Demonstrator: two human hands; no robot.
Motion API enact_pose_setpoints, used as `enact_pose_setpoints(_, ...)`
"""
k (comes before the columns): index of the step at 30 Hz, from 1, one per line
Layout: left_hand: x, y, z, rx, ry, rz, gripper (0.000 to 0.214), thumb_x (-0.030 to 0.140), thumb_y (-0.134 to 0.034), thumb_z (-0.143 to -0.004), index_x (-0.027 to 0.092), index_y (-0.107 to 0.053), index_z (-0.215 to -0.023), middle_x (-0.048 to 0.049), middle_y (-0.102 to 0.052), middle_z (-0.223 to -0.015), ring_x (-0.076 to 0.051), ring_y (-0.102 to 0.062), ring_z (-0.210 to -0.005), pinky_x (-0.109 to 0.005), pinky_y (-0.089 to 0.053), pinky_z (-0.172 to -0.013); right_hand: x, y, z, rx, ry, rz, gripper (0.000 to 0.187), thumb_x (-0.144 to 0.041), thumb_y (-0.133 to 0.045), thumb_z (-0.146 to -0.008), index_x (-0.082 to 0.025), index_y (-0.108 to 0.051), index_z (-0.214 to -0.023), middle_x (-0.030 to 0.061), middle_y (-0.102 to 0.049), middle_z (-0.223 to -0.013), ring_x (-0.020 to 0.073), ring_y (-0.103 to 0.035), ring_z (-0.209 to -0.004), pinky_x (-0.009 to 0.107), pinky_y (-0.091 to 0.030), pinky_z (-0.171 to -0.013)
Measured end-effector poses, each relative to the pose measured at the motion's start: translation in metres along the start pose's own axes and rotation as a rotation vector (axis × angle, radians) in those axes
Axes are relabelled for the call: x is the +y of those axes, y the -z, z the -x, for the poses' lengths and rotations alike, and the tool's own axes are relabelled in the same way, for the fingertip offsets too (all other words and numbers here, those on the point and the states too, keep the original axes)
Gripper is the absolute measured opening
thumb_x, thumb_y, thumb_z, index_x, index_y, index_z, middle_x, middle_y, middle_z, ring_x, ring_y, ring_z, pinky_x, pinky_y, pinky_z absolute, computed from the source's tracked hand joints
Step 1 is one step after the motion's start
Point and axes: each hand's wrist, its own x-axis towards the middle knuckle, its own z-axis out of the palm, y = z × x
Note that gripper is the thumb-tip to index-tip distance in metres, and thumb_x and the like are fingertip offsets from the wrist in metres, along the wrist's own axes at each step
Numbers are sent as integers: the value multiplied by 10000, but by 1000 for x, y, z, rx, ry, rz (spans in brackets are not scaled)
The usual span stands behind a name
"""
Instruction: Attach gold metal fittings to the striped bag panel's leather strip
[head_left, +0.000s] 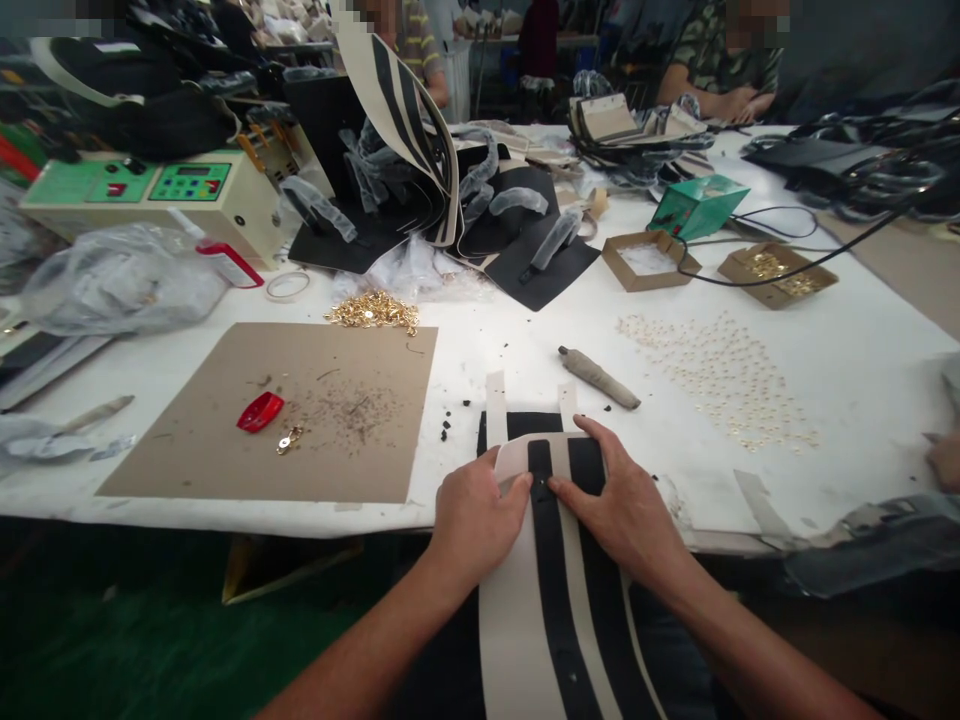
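A long cream panel with black stripes (517,610) runs from the table edge down toward my body, its top end bent over. My left hand (476,510) grips the panel's left edge, thumb pressed on the black stripe. On the other side, my right hand (626,490) holds the top right edge, its thumb near a small metal fitting (541,483) on that stripe and its index finger stretched along the top. Two pale strap ends (495,395) stick out beyond the panel over a black piece (527,424). The fingers beneath the panel are hidden.
Left lies a brown board (202,400) with a red piece (260,412) and gold clasp (289,440). Gold hardware (375,311) is heaped behind it. A wrapped tool (598,377), scattered small fittings (727,375), cardboard boxes (651,284) and a green box (697,207) occupy the right. People stand beyond.
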Motion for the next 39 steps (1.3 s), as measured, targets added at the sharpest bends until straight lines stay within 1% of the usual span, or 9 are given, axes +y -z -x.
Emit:
enact_pose_setpoints(7, 2, 0, 0, -11, -12, -67, 336, 391, -619, -893, 206, -733, -1148, -115, -769, -1014, -284, -706, -928, -349, -497, -823, -1, -1, 0, -8, 10, 8, 677, -396, -658, -862, -245, -441, -1484, 124, -651, -1333, 366, -629, -1232, 528, -527, -988)
enact_pose_setpoints(13, 4, -2, 2, -17, -23, -205, 319, 411, -578, -919, 230, -724, -1138, -100, -768, -984, -296, -718, -941, -365, -492, -818, 2, -2, 1, -3, 39, 0, 652, -369, -647, -869, -253, -446, -1479, 116, -667, -1294, 359, -638, -1219, 532, -528, -993)
enact_pose_setpoints(18, 4, -3, 1, -26, -51, -271, 316, 415, -553, -937, 233, -703, -1146, -97, -765, -977, -313, -723, -932, -380, -496, -808, -1, 0, 0, -36, 2, -5, 651, -350, -649, -863, -257, -447, -1475, 115, -638, -1361, 359, -646, -1208, 536, -523, -1006)
enact_pose_setpoints(22, 3, -4, -1, -21, -79, -377, 300, 427, -517, -954, 221, -682, -1098, -105, -761, -935, -334, -725, -890, -387, -486, -764, -4, 0, -1, -55, -11, 39, 668, -331, -641, -868, -279, -417, -1495, 103, -624, -1395, 367, -666, -1171, 554, -530, -992)
enact_pose_setpoints(24, 2, -5, -2, -29, -102, -432, 302, 426, -490, -964, 219, -669, -1092, -110, -757, -930, -339, -723, -865, -392, -481, -743, -5, -1, 0, -61, 9, 57, 669, -316, -634, -875, -304, -404, -1502, 83, -623, -1402, 363, -681, -1144, 559, -540, -975)
enact_pose_setpoints(28, 0, -5, -3, -42, -106, -494, 342, 448, -472, -969, 209, -657, -1130, -129, -750, -938, -345, -721, -868, -396, -481, -738, -4, -3, 1, -54, 99, 52, 631, -276, -612, -897, -363, -425, -1494, 41, -600, -1431, 323, -662, -1183, 519, -546, -985)
enact_pose_setpoints(32, 1, -4, -3, -44, -125, -537, 326, 432, -465, -975, 215, -645, -1139, -113, -750, -926, -329, -723, -840, -385, -485, -712, -3, -3, 2, -87, 131, 78, 573, -274, -578, -926, -381, -464, -1477, 56, -632, -1304, 288, -698, -1023, 484, -571, -888)
enact_pose_setpoints(35, 4, -3, -1, -35, -122, -581, 277, 405, -494, -965, 227, -641, -1120, -83, -749, -889, -313, -726, -817, -377, -494, -700, -4, -1, 0, -107, 142, 86, 489, -275, -594, -920, -378, -535, -1394, 36, -636, -1238, 257, -694, -949, 439, -565, -848)
enact_pose_setpoints(39, 7, -1, 1, -38, -127, -610, 211, 382, -514, -956, 239, -635, -1054, -53, -741, -849, -300, -728, -802, -371, -505, -687, -5, -1, -3, -125, 133, 96, 390, -275, -622, -898, -356, -589, -1278, 8, -641, -1204, 230, -682, -875, 391, -550, -773)
